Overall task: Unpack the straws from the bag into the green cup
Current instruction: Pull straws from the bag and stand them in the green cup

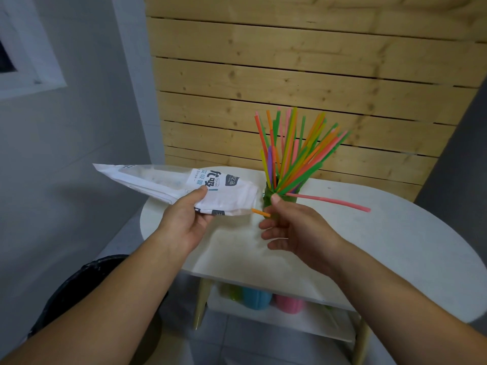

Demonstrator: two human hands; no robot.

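Gripping the one bag near its mouth, the left hand has its thumb on top and fingers curled beneath. The right hand is half open, fingers loosely bent, holding nothing that shows; its thumb stands before the one green cup on the surface. One orange straw pokes from the bag, ending just beside the forefinger. One pink straw juts sideways. The straws in the cup are too many to count.
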